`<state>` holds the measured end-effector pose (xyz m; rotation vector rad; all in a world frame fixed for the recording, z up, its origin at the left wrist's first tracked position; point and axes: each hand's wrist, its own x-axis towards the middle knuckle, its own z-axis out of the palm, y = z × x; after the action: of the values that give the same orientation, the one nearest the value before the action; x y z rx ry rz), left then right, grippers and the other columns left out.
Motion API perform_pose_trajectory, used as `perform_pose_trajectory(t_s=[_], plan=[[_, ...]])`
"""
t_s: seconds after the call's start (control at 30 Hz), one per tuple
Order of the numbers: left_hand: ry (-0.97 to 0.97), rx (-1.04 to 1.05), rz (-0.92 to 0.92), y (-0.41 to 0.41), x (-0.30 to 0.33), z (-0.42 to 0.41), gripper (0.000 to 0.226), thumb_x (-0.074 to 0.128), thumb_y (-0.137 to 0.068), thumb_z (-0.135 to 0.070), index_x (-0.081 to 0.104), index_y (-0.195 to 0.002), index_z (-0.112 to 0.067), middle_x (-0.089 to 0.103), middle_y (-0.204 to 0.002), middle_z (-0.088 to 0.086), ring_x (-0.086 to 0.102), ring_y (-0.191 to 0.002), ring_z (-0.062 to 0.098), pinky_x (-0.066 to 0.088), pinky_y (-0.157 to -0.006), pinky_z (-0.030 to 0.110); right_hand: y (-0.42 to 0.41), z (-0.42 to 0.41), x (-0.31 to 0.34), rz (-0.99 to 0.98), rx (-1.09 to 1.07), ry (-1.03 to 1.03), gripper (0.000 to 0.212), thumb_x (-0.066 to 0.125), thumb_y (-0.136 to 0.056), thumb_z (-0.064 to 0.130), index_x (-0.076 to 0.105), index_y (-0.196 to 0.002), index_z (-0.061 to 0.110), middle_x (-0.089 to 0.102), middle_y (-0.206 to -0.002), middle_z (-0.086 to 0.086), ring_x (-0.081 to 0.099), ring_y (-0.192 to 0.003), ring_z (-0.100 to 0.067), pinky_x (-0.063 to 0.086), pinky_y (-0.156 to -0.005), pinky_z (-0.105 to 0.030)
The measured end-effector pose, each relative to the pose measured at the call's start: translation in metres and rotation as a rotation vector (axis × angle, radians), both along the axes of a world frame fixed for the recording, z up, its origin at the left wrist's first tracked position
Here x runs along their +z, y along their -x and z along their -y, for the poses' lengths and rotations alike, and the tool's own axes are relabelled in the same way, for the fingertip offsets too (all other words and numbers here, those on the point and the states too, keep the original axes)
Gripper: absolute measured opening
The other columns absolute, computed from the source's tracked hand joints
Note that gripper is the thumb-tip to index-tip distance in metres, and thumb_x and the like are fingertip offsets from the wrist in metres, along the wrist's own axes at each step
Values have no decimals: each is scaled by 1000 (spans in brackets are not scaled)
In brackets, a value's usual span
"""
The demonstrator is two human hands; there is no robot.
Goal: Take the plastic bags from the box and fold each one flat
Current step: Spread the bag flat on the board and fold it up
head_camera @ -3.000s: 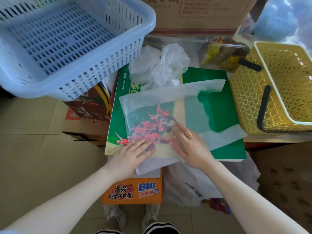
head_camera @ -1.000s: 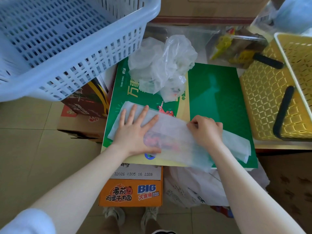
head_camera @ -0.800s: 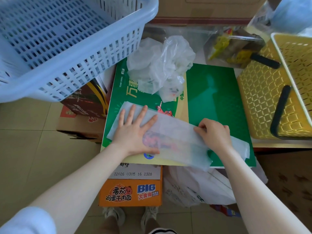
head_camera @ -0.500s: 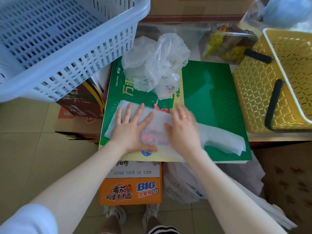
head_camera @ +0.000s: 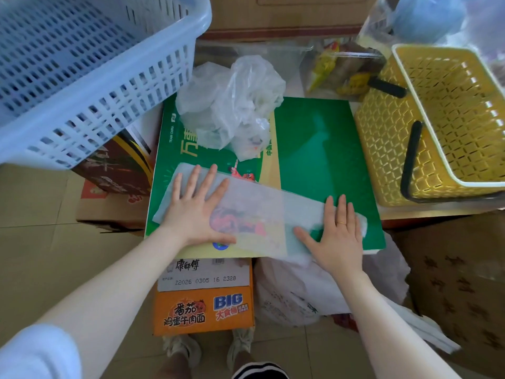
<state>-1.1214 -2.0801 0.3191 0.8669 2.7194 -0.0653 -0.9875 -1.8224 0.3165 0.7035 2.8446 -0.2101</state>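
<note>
A big pale blue plastic basket with slots (head_camera: 82, 72) fills the top left. It sits tilted on top of other boxes. On the right stands a yellow plastic basket with black handles (head_camera: 448, 119). Between them lies a flat green cardboard box with pictures on its lid (head_camera: 314, 149). This box is used like a table. Below it is an orange cardboard box with a white label (head_camera: 203, 310), and next to that lies a white bag with dark print (head_camera: 295, 296) on the tan tiled floor (head_camera: 35, 255).

A crumpled heap of clear plastic bags (head_camera: 232, 105) rests on the far part of the green box. A thin, milky white plastic bag folded into a long strip (head_camera: 254, 214) lies across the near part of the lid, slanting down to the right. The lid's red picture shows through it.

The left hand (head_camera: 195, 212) lies flat on the left part of the strip. Its fingers are straight and spread wide, pressing down. The right hand (head_camera: 337, 236) lies flat on the right end of the strip, partly on the green lid too. Its fingers are straight and close together, and one wears a thin gold ring (head_camera: 340, 223). Neither grip closes around anything; both palms just press the bag flat.
</note>
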Motion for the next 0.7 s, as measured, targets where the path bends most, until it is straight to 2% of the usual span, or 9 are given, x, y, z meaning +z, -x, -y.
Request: perform_pose_trajectory(t_s=[0.07, 0.17, 0.2, 0.27, 0.33, 0.4, 0.53, 0.6, 0.7], plan=[[-12, -27, -56, -8, 3, -5, 121, 21, -50, -93, -21, -142, -25, -42, -141, -2, -36, -132, 24, -24, -106, 49, -15, -8, 2, 22, -46, -6, 116, -2, -60, 90, -5, -149, 17, -5, -157, -14, -5, -145, -31, -2, -116, -43], [-116, -130, -117, -34, 7, -34, 107, 23, -67, -81, 14, -147, -10, -12, -152, 4, -18, -138, 18, -17, -109, 42, -24, -11, 2, 41, -75, 27, 120, -4, -56, 92, -10, -148, 16, -11, -156, -16, -10, -144, -33, -3, -116, -44], [-166, -151, -99, -43, 8, -48, 101, 21, -71, -77, 17, -146, -10, -5, -153, 5, -13, -140, 19, -15, -110, 39, -24, -11, 2, 38, -77, 39, 120, -1, -56, 91, -11, -148, 15, -12, -156, -17, -11, -143, -34, -4, -116, -44], [-229, -182, 1, -59, 9, -77, 93, 12, -73, -73, 4, -147, -19, -15, -152, 2, -15, -140, 21, -17, -110, 36, -24, -11, 1, 26, -80, 44, 121, -1, -56, 91, -11, -148, 14, -13, -155, -18, -12, -143, -34, -4, -116, -43], [-212, -210, 79, -70, 4, -97, 91, 7, -69, -77, -11, -145, -30, -27, -150, 1, -20, -140, 21, -16, -111, 37, -24, -12, 0, 22, -63, 30, 120, -9, -56, 90, -9, -148, 13, -12, -155, -18, -9, -144, -34, -4, -116, -42], [-141, -235, 74, -72, -4, -105, 98, 15, -66, -83, -16, -143, -33, -30, -149, 2, -24, -139, 23, -15, -112, 41, -26, -16, 2, -12, -37, 33, 108, -6, -67, 83, 0, -149, 13, -3, -156, -18, -1, -144, -34, 2, -116, -43], [-51, -276, 18, -62, -9, -92, 111, 23, -58, -90, -23, -141, -32, -32, -148, 4, -27, -137, 24, -16, -111, 43, -24, -38, 17, -137, -30, 80, 60, 34, -94, 49, 34, -142, 13, 28, -150, -15, 27, -136, -35, 25, -107, -46], [-24, -296, 9, -55, -6, -80, 110, 18, -54, -91, -26, -137, -34, -33, -147, 3, -28, -136, 23, -19, -109, 41, -19, -50, 26, -111, -22, 85, 52, 49, -92, 39, 41, -137, 13, 38, -142, -13, 35, -127, -34, 31, -100, -44], [1, -323, 28, -42, 1, -60, 107, 10, -53, -95, -27, -135, -36, -36, -144, 3, -31, -133, 22, -21, -107, 37, -8, -55, 38, -30, 14, 164, 53, 62, -84, 40, 48, -128, 14, 51, -126, -10, 43, -116, -32, 37, -92, -40]])
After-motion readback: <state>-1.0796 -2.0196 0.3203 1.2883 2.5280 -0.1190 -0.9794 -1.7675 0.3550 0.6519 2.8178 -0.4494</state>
